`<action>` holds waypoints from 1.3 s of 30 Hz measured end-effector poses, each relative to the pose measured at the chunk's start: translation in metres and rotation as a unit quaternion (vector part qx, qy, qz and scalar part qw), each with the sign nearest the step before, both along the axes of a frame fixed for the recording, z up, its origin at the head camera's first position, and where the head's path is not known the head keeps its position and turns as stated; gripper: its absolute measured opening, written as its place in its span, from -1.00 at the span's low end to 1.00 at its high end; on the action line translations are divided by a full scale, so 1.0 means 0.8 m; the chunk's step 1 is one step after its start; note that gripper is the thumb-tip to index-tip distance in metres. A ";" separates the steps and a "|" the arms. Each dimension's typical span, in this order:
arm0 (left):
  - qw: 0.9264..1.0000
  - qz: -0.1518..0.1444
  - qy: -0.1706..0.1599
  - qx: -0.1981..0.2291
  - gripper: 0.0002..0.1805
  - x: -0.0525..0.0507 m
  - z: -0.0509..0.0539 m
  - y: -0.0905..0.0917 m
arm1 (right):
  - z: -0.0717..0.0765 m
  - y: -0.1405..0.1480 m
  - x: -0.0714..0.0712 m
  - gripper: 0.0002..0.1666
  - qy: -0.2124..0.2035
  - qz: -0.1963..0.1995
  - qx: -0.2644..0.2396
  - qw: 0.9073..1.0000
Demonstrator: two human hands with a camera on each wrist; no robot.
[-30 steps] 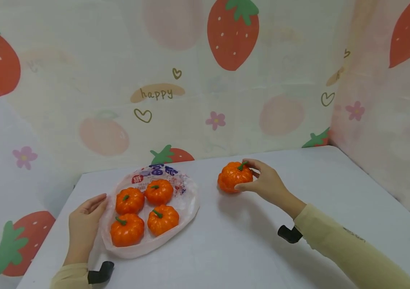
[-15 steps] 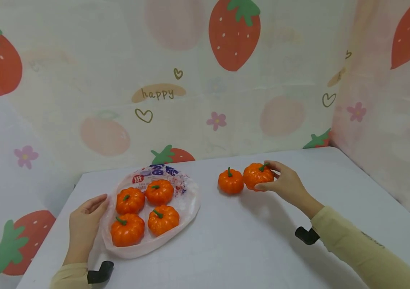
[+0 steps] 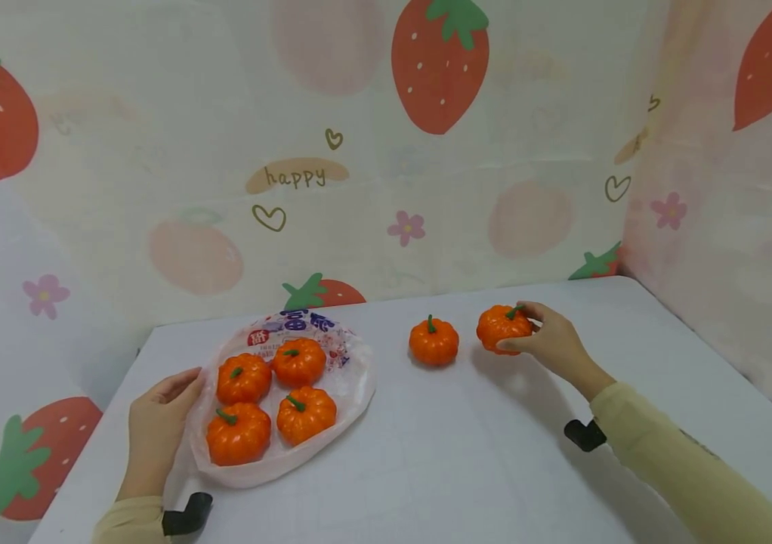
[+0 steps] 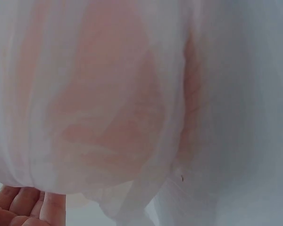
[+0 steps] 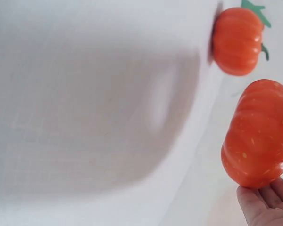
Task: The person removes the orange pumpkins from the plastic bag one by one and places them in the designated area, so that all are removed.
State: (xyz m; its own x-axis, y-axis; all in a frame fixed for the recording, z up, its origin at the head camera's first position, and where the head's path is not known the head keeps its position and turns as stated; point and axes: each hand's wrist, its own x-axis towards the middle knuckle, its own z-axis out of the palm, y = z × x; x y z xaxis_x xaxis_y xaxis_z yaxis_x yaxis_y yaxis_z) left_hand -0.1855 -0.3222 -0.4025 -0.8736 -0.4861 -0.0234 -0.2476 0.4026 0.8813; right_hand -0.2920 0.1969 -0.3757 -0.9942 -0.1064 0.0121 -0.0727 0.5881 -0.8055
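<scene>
Right hand [image 3: 556, 344] is gripping one pumpkin [image 3: 500, 329]; left hand [image 3: 160, 423] is resting loosely by bag [image 3: 357, 381]; four pumpkins [image 3: 239, 434] are sitting inside, another pumpkin [image 3: 434, 342] outside.

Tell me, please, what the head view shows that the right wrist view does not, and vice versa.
Only the head view shows the left grip at the edge of a printed plastic bag, the four pumpkins in it, and the word "happy" on the backdrop.

Only the right wrist view clearly shows pale flecks on the held pumpkin.

Both show the right grip holding that pumpkin, a lone pumpkin apart from it, and the white tabletop.
</scene>
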 end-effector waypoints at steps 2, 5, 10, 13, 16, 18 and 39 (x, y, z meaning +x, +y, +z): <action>1.000 0.000 -0.003 0.003 -0.35 0.000 0.001 0.000 | -0.003 0.002 -0.004 0.04 -0.007 -0.003 0.004 1.000; 1.000 0.000 -0.004 0.006 -0.34 -0.001 0.002 0.001 | -0.010 0.006 -0.011 0.02 -0.010 -0.004 0.016 1.000; 1.000 0.004 0.000 0.007 -0.34 -0.001 0.001 0.000 | -0.020 0.009 -0.023 -0.03 0.004 0.002 0.038 0.999; 1.000 0.005 0.000 0.009 -0.34 -0.001 -0.001 -0.001 | -0.024 0.008 -0.029 -0.05 0.009 0.005 0.053 0.999; 1.000 -0.001 -0.001 0.013 -0.32 0.000 -0.004 -0.003 | -0.027 0.007 -0.034 -0.06 0.005 0.007 0.065 0.998; 1.000 -0.002 -0.002 0.015 -0.32 0.000 -0.005 -0.004 | -0.029 0.006 -0.037 -0.05 -0.002 0.006 0.067 0.998; 1.000 -0.003 0.002 0.015 -0.35 -0.003 -0.005 -0.003 | -0.040 0.007 -0.048 0.03 -0.044 -0.006 0.062 0.997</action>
